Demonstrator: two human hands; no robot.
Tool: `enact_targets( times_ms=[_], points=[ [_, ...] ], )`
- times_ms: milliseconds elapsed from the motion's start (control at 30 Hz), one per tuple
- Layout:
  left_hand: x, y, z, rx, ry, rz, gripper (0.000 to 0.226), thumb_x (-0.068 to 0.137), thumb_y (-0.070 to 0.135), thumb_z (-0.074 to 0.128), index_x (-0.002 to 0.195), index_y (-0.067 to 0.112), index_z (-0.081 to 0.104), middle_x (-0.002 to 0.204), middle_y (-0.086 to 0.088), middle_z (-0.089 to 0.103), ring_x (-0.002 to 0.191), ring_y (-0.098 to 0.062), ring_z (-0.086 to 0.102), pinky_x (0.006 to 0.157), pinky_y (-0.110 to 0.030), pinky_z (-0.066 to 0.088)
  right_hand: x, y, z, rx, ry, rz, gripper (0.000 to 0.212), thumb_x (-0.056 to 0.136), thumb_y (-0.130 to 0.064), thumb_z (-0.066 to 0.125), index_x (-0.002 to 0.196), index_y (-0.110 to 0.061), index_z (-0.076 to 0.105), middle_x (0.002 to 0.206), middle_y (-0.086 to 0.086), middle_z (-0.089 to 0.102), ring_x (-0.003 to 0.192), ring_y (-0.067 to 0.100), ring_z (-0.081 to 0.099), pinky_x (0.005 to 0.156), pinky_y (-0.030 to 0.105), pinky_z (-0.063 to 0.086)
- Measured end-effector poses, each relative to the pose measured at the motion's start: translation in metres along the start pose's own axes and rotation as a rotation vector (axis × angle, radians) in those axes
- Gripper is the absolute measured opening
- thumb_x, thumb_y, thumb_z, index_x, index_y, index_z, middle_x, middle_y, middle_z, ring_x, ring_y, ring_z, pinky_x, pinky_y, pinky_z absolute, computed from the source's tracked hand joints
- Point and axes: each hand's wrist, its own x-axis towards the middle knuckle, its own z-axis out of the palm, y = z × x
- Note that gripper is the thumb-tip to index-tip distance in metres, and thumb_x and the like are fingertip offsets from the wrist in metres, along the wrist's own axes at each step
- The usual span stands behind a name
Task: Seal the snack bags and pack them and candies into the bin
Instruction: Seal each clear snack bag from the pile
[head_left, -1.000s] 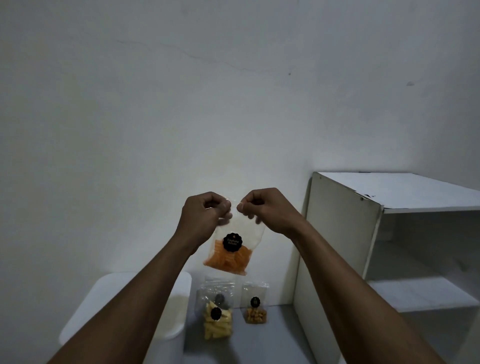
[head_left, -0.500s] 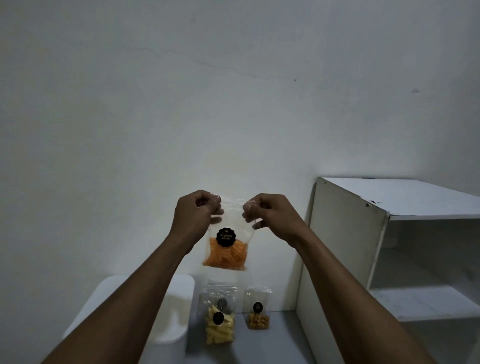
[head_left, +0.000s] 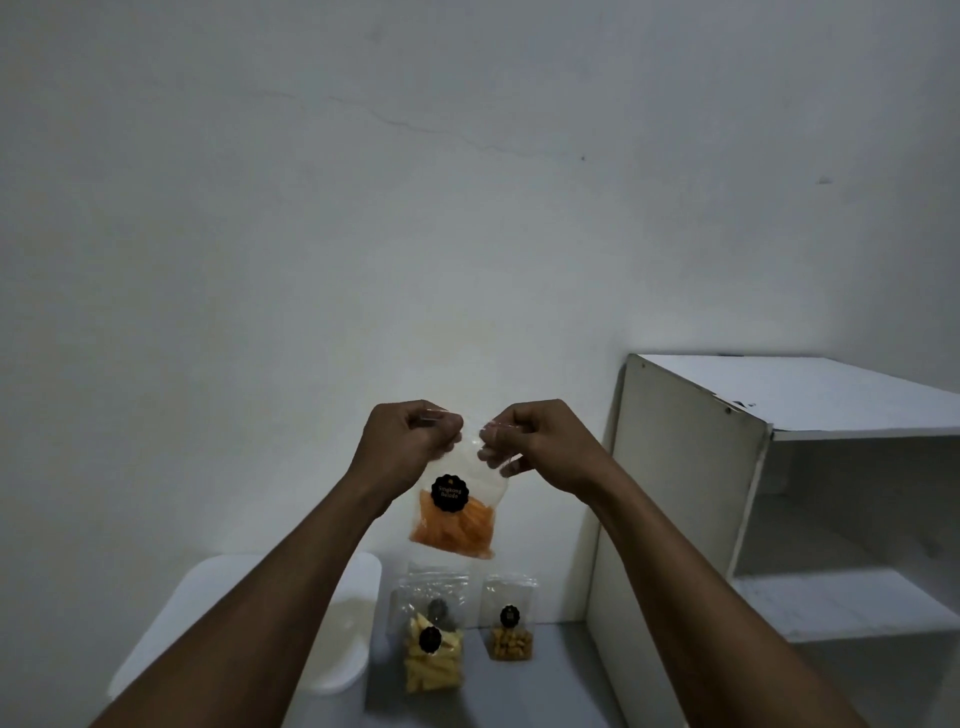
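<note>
A clear snack bag (head_left: 457, 514) with orange strips and a round black label hangs in the air in front of the wall. My left hand (head_left: 405, 447) pinches its top left corner and my right hand (head_left: 540, 447) pinches its top right edge. Below, on the grey surface, stand a bag of pale yellow sticks (head_left: 434, 654), another clear bag behind it, and a smaller bag of brown pieces (head_left: 511, 631). A white bin (head_left: 343, 649) sits to their left, partly hidden by my left forearm. No candies are visible.
A white open shelf unit (head_left: 685, 509) stands close on the right, its side panel beside the standing bags. A plain white wall (head_left: 415, 208) is right behind everything.
My hands have stayed on the bag's top edge, first moving apart and then closing in along it. The view has tilted slightly upward.
</note>
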Motion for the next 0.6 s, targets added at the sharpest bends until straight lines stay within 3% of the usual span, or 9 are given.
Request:
enact_targets(
  times_ms=[67,167,267,400,500,600],
  points=[
    [0.0,-0.002,0.008,0.102,0.083,0.027,0.007,0.084,0.023,0.075,0.088,0.018,0.074,0.085,0.002,0.075,0.085,-0.015,0.071,0.079,-0.035,0.058,0.0,0.0,0.002,-0.029,0.068,-0.016,0.014,0.092,-0.006,0.065,0.093,0.007,0.07,0.083,0.017,0.076,0.071,0.022,0.072,0.071,0.036,0.06],
    [-0.001,0.006,0.02,0.22,0.271,-0.001,0.037,0.077,0.042,0.079,0.105,0.023,0.064,0.097,0.009,0.067,0.088,-0.011,0.065,0.073,-0.026,0.048,0.001,0.007,0.004,-0.129,0.164,-0.036,0.013,0.092,-0.012,0.066,0.089,-0.001,0.072,0.079,0.007,0.077,0.073,0.02,0.075,0.075,0.041,0.062],
    [0.001,0.012,0.026,0.268,0.348,-0.129,0.044,0.076,0.053,0.076,0.097,0.016,0.063,0.093,0.003,0.066,0.086,-0.016,0.062,0.076,-0.029,0.048,0.001,0.016,0.009,-0.26,0.239,-0.04,0.012,0.09,-0.021,0.066,0.084,-0.013,0.073,0.074,-0.002,0.076,0.07,0.012,0.074,0.075,0.042,0.062],
    [0.006,0.009,0.028,-0.055,0.16,-0.317,0.032,0.083,0.034,0.075,0.076,0.003,0.07,0.079,-0.01,0.072,0.071,-0.02,0.07,0.073,-0.034,0.061,-0.002,0.023,0.019,-0.405,0.271,-0.088,0.013,0.09,-0.024,0.064,0.081,-0.021,0.073,0.071,-0.008,0.074,0.068,0.004,0.07,0.073,0.039,0.06],
    [0.006,0.011,0.028,-0.224,0.092,-0.405,0.019,0.086,0.014,0.072,0.082,-0.004,0.068,0.077,-0.015,0.069,0.07,-0.02,0.07,0.069,-0.031,0.061,-0.003,0.026,0.021,-0.471,0.294,-0.119,0.012,0.09,-0.025,0.064,0.082,-0.023,0.073,0.073,-0.008,0.074,0.068,0.004,0.069,0.073,0.037,0.058],
    [0.006,0.011,0.028,-0.29,0.06,-0.413,0.016,0.089,0.008,0.067,0.09,-0.008,0.068,0.084,-0.018,0.07,0.077,-0.021,0.071,0.068,-0.029,0.06,-0.005,0.027,0.019,-0.419,0.281,-0.114,0.009,0.089,-0.029,0.068,0.086,-0.022,0.073,0.074,-0.008,0.075,0.068,0.002,0.069,0.074,0.036,0.059]
  ],
)
